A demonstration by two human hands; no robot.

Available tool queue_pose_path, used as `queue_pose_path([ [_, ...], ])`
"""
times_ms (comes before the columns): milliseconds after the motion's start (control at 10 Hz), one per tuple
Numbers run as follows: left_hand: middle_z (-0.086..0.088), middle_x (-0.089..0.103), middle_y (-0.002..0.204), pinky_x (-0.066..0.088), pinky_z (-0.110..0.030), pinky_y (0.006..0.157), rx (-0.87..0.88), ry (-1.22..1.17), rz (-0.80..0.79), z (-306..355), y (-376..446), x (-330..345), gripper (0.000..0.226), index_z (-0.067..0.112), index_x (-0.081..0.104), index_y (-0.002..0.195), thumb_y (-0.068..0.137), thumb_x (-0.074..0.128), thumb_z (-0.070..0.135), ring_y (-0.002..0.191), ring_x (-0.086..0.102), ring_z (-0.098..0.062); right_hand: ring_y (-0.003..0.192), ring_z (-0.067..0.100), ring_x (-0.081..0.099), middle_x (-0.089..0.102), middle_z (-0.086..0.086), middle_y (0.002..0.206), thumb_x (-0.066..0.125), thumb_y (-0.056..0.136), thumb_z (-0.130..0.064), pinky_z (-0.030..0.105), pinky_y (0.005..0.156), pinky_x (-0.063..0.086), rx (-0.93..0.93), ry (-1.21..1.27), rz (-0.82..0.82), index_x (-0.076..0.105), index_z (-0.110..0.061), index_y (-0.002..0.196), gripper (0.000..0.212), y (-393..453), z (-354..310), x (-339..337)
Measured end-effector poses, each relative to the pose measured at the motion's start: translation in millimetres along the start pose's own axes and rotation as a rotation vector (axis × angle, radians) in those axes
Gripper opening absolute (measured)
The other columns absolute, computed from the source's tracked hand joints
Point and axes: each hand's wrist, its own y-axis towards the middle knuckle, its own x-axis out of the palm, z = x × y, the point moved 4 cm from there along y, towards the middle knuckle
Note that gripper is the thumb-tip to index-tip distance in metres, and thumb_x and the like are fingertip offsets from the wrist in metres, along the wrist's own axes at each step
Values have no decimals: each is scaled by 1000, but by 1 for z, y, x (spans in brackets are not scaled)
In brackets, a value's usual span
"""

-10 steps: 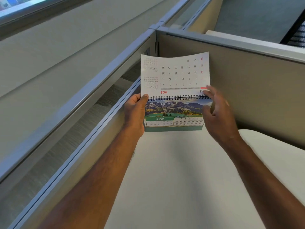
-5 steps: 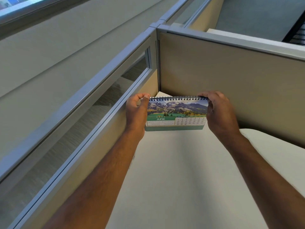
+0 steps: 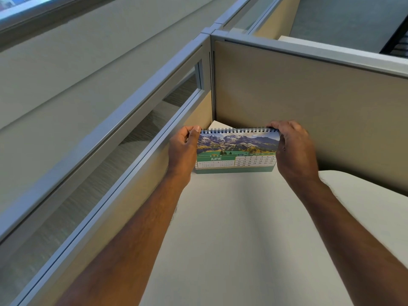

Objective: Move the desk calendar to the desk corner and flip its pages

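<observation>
The desk calendar (image 3: pixel 236 151) stood in the far corner of the desk (image 3: pixel 231 228), its spiral running left-right; left hand (image 3: pixel 182 149) and right hand (image 3: pixel 294 151) each pinched one end.

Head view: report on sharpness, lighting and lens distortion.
Head view: the desk calendar is sharp enough to read JUNE, its small date figures soft; light is even and diffuse, no glare on the desk; wide-angle stretch swells both forearms at the bottom edge; left hand and right hand unblurred.

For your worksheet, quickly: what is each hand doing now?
Left hand: closed on the desk calendar, left end.
Right hand: closed on its right end.
</observation>
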Motion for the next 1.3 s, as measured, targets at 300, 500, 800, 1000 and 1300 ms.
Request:
queue_pose_path([
  [300, 17, 80, 83, 60, -20, 53, 30, -10, -26, 1, -1, -2, 17, 37, 67, 92, 103, 57, 44, 77, 81, -10, 112, 28, 55, 64, 10, 123, 48, 98, 0, 27, 76, 41, 6, -14, -20, 64, -18, 130, 40, -1, 0, 0],
  [500, 18, 79, 81, 63, -23, 56, 48, 6, -30, -1, 2, -2, 16, 38, 68, 93, 103, 58, 44, 78, 81, -10, 111, 28, 55, 64, 8, 122, 46, 98, 1, 28, 78, 41, 3, -10, -5, 65, -19, 129, 42, -1, 1, 1],
  [800, 12, 79, 85, 65, -30, 63, 109, -4, -21, -5, 1, -4, 11, 38, 70, 97, 103, 60, 37, 82, 80, -13, 112, 28, 55, 64, 8, 122, 45, 98, 0, 28, 80, 41, -21, 37, 5, 65, -19, 128, 41, -4, 0, -1],
  [1000, 12, 72, 97, 65, -28, 66, 244, 111, -73, 0, -2, -9, 17, 18, 71, 113, 105, 58, 26, 86, 77, -3, 127, 27, 54, 59, 6, 140, 46, 100, 1, 34, 99, 47, -21, 67, -64, 59, -18, 139, 45, -8, -3, -5],
  [1300, -11, 64, 132, 68, -41, 73, 305, 471, -114, 11, -6, -12, 44, 20, 48, 150, 106, 55, 16, 104, 71, -14, 149, 23, 33, 6, -7, 171, 50, 101, -13, 43, 107, 44, -59, 108, -221, 14, -31, 161, 72, -24, -2, -16],
])
